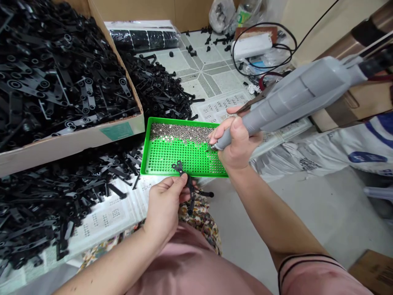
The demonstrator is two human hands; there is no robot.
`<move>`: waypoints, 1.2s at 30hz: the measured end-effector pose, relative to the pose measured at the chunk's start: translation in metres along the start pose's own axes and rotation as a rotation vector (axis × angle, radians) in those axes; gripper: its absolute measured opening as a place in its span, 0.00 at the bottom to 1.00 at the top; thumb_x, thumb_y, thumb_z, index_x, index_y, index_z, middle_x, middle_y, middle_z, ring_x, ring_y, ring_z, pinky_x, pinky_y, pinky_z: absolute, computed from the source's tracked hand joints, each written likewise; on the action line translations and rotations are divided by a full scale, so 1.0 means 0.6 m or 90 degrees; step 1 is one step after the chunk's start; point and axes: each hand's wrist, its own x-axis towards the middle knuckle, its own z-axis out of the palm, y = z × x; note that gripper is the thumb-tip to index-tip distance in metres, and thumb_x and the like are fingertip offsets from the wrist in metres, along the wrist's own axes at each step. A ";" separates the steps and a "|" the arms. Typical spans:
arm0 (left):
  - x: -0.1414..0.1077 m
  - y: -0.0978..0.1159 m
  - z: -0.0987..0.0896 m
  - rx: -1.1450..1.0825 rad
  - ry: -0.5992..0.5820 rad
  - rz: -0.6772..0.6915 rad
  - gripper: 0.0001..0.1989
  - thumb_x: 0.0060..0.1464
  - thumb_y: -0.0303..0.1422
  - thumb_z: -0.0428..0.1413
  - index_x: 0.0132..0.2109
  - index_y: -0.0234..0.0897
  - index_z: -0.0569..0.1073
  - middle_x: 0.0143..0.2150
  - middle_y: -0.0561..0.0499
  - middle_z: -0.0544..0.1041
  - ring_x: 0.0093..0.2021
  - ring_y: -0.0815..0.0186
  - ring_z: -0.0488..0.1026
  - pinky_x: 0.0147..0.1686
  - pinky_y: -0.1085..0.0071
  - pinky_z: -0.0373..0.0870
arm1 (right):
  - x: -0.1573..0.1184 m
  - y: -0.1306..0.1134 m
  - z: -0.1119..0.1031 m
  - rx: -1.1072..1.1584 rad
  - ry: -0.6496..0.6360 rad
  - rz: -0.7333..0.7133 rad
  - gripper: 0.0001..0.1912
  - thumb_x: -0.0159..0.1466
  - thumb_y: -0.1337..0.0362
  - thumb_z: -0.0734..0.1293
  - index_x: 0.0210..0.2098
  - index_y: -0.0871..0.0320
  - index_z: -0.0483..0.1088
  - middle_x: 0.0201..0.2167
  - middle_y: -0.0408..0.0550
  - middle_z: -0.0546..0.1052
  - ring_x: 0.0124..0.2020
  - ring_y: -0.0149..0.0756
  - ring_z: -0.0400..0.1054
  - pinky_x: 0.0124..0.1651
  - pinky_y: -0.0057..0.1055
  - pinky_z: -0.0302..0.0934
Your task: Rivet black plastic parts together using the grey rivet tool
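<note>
This looks like a small, makeshift assembly workshop. A cardboard box (76, 143) brims with black plastic parts (55, 73), and more of the same lie in loose heaps (166, 90) across the surface (199, 53), far too many for household use. A green tray (166, 153) dotted with rows of small holes carries a drift of tiny metal fasteners (175, 131), with a gray power driver (294, 90) angled over it. The patterned covering on the surface gives a homely touch, while printed white sacks (325, 151) and another carton (374, 270) beside the work area suggest bulk stock.
</note>
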 end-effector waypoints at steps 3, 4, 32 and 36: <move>0.002 -0.002 0.000 0.004 0.009 0.004 0.13 0.39 0.38 0.64 0.24 0.31 0.72 0.21 0.51 0.73 0.22 0.73 0.66 0.21 0.79 0.64 | 0.000 -0.008 0.001 -0.013 0.003 0.001 0.11 0.60 0.55 0.64 0.37 0.54 0.68 0.14 0.34 0.67 0.12 0.29 0.61 0.19 0.30 0.61; 0.002 -0.003 0.000 0.004 0.009 0.006 0.13 0.39 0.38 0.64 0.23 0.32 0.72 0.21 0.51 0.73 0.21 0.73 0.66 0.21 0.79 0.64 | 0.001 -0.011 0.002 -0.015 0.011 0.000 0.11 0.60 0.54 0.64 0.37 0.54 0.67 0.14 0.34 0.66 0.12 0.29 0.61 0.19 0.30 0.61; 0.003 -0.007 0.006 -0.026 -0.009 0.034 0.12 0.44 0.36 0.61 0.22 0.33 0.72 0.20 0.52 0.74 0.20 0.73 0.64 0.21 0.78 0.62 | -0.044 -0.100 0.040 0.154 -0.116 0.119 0.14 0.59 0.52 0.65 0.37 0.56 0.67 0.14 0.37 0.68 0.10 0.33 0.60 0.15 0.34 0.61; 0.003 -0.006 0.005 -0.031 -0.006 0.029 0.12 0.44 0.36 0.62 0.21 0.33 0.72 0.20 0.52 0.74 0.20 0.73 0.65 0.21 0.77 0.61 | -0.045 -0.098 0.043 0.151 -0.115 0.116 0.14 0.58 0.53 0.67 0.36 0.56 0.68 0.13 0.37 0.68 0.10 0.33 0.60 0.14 0.34 0.61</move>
